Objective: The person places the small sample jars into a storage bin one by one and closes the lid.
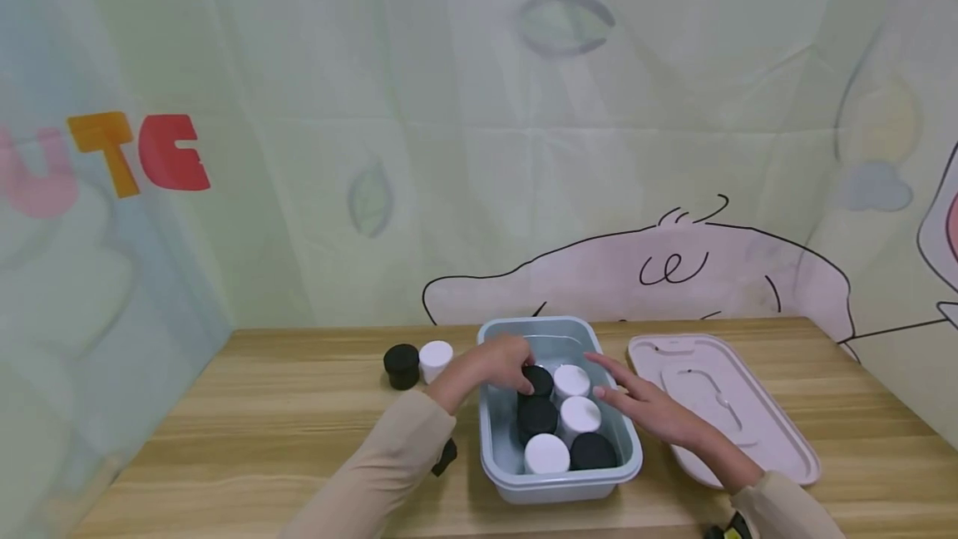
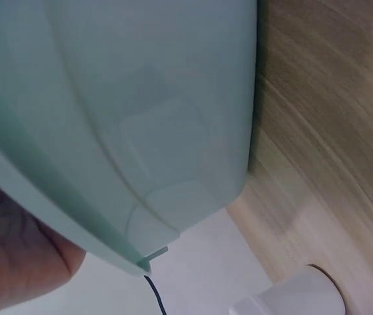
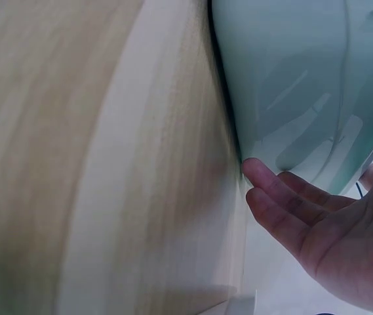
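Observation:
A pale blue plastic box point(image 1: 490, 439) stands on the table with small round black and white jars inside. My left hand point(image 1: 503, 360) reaches over its left rim and pinches a black jar point(image 1: 539, 378) in the left row between thumb and fingers. Another black jar point(image 1: 537, 418) and a white jar point(image 1: 546, 454) sit nearer in the box. My right hand point(image 1: 651, 412) is at the right rim, thumb over the inside, beside a white jar point(image 1: 572, 381). In the right wrist view, its extended fingers point(image 3: 281, 213) lie along the box's outer wall.
A black jar point(image 1: 402, 367) and a white jar point(image 1: 436, 360) stand on the wooden table point(image 1: 284, 414) left of the box. On the right lies a pale pink lid point(image 1: 778, 431). A printed cloth point(image 1: 449, 148) hangs behind the table.

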{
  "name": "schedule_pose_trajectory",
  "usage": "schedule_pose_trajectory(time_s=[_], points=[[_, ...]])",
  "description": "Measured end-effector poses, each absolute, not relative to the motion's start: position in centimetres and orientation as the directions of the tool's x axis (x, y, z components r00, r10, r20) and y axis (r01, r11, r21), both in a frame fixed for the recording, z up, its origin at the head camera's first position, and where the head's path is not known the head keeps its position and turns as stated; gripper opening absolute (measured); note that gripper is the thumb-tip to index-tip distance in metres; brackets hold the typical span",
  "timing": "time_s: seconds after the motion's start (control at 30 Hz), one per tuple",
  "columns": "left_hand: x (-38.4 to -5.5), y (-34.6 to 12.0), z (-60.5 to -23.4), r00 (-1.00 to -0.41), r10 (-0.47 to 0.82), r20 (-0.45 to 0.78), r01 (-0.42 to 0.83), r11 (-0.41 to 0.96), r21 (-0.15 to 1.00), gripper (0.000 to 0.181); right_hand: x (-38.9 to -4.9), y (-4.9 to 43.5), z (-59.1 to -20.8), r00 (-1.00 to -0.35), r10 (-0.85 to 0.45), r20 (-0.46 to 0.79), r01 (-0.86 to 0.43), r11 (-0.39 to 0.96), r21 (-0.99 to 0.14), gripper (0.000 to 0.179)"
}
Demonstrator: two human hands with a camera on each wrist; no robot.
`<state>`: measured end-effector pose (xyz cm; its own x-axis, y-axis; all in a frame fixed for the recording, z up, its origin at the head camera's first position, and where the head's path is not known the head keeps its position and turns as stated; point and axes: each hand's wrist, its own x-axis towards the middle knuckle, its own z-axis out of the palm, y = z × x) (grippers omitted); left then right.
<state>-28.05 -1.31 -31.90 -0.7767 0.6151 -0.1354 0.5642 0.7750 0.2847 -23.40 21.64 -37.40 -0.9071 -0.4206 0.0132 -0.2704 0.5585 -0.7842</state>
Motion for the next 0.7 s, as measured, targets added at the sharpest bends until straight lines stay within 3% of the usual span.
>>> schedule_pose_trajectory(time_s=[0.2, 0.37, 0.53, 0.7], points=[[-28.0, -1.5, -32.0, -0.767, 0.632, -0.113, 0.579, 0.757, 0.304, 0.017, -23.4, 21.7, -37.4, -0.907, -0.421, 0.019, -0.276, 0.56, -0.781, 0.052], [-27.4, -2.7, -31.7, -0.786, 0.615, -0.057, 0.548, 0.737, 0.396, 0.032, -23.4, 21.6, -37.5, -0.904, -0.427, 0.02, -0.281, 0.56, -0.779, 0.053], [-26.9, -5.5, -31.0, -0.807, 0.589, 0.044, 0.51, 0.657, 0.555, 0.037, -23.3, 21.6, -37.5, -0.903, -0.429, 0.033, -0.295, 0.562, -0.772, 0.052], [-27.1, -9.4, -31.3, -0.821, 0.533, 0.203, 0.538, 0.604, 0.588, 0.036, -23.3, 21.6, -37.3, -0.903, -0.429, 0.03, -0.294, 0.565, -0.771, 0.053]])
